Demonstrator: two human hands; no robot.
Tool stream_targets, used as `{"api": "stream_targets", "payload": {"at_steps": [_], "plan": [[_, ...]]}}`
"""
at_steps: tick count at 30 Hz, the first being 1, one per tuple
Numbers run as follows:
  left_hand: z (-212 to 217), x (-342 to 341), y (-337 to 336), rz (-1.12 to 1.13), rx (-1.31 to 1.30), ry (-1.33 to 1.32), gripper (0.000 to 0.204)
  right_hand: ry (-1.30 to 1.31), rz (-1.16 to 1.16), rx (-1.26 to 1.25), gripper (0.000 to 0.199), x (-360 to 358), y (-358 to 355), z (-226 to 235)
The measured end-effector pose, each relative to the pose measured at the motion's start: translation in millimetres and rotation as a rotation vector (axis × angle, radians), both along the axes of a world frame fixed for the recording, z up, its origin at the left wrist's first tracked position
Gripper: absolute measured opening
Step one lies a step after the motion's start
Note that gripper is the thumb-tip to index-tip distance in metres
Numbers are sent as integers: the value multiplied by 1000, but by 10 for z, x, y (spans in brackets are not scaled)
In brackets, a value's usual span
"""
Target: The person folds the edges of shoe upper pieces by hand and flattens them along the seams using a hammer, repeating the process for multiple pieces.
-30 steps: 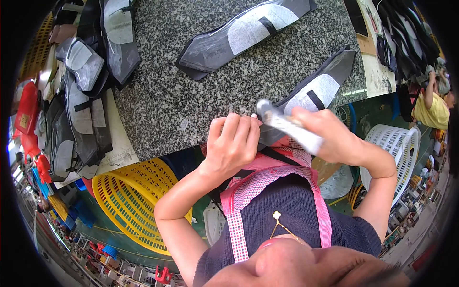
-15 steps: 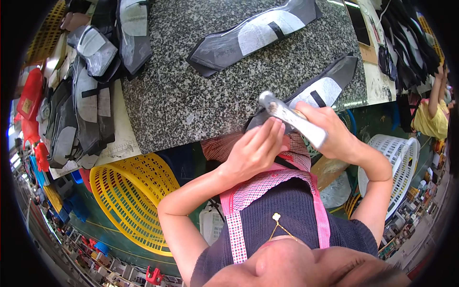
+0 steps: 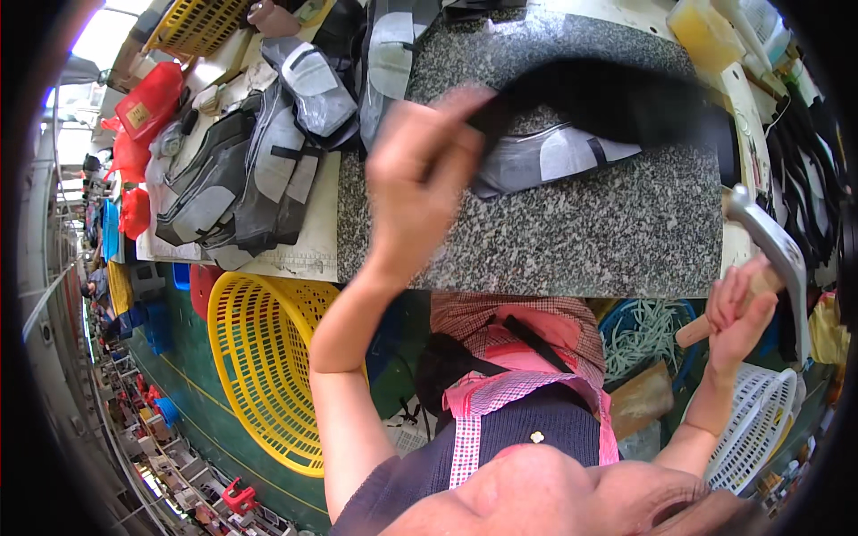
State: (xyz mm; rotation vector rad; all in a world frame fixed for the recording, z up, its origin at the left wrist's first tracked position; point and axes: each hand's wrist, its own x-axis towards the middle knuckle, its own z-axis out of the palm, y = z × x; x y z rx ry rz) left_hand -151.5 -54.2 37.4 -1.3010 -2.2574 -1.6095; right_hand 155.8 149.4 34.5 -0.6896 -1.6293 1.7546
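Observation:
My left hand, smeared by motion, is raised over the left part of the speckled stone slab. It grips one end of a long, dark, curved fabric piece, which arches to the right above the slab. Underneath lies a grey piece with a light patch and a black tab, partly covered. Off the slab's right edge, my right hand is closed around the wooden handle of a hammer. The hammer's long metal head stands out above and right of the fingers.
Stacks of grey and black pieces cover the table's left side, beside a red bag. Dark strips hang at right. Below stand a yellow basket, a white basket and a blue tub of pale scraps.
My left hand has gone up and left and has taken hold of the dark piece, lifting it. My right hand has carried the hammer right, away from the slab. The view has shifted.

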Motion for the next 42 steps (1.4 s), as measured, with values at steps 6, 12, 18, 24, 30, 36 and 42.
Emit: {"api": "stream_targets", "payload": {"at_steps": [6, 12, 18, 24, 30, 36, 42], "plan": [[-196, -987, -263, 590, -1070, 903, 40, -224, -111, -16, 50, 140, 50, -231], [-409, -384, 543, 125, -652, 616, 50, -359, -16, -78, 45, 203, 7, -385], [-716, 47, 1478, -233, -512, 266, 65, -301, 108, 12, 49, 78, -139, -310], [-337, 361, 1195, -711, -674, -101, 34, -359, 114, 63, 42, 446, -166, -362], [-279, 739, 557, -882, -1034, -303, 33, -446, 382, 790, 20, 408, -190, -251], [-387, 877, 519, -736, -787, 80, 41, -484, 316, 260, 22, 151, -329, -402], [-505, 900, 856, -769, -693, -194, 57, -609, 435, 342, 24, 221, -336, -488]]}}
